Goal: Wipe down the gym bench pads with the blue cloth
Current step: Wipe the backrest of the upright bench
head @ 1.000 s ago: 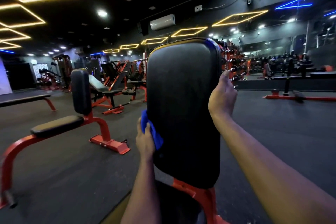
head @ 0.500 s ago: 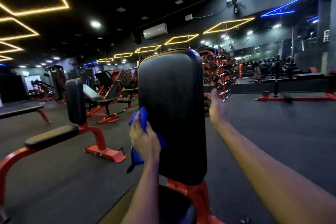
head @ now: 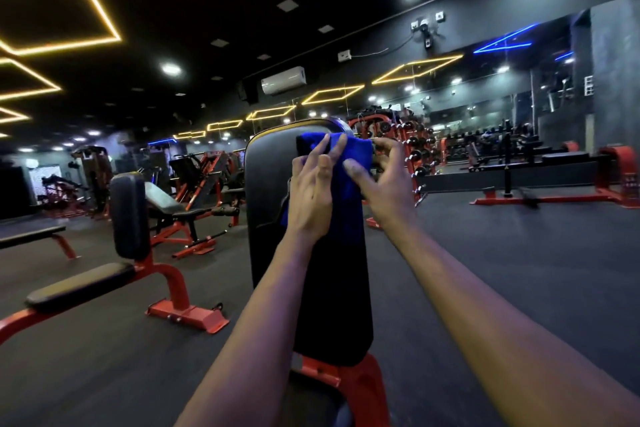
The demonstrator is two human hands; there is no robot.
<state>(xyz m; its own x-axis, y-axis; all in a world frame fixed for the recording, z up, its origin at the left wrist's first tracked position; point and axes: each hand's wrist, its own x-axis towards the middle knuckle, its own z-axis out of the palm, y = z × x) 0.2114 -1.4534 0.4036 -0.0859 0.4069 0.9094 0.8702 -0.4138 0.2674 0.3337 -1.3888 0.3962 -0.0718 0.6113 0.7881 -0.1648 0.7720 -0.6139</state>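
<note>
flanking blue cloth (head: 343, 208), pad (head: 332, 305): bench (head: 129, 215), rack (head: 415, 149)

I count two hands in my feed, the left hand (head: 310, 194) and the right hand (head: 384, 184), and one blue cloth (head: 344, 218). There is one upright back pad (head: 266, 184) straight ahead. Off to the left I make out three more benches: one red-framed seated bench (head: 79, 282) with two pads, one incline bench (head: 166, 201) and one flat bench (head: 31, 236). Farther back I count one dumbbell rack (head: 412, 149) and one air conditioner (head: 283, 80).
</note>
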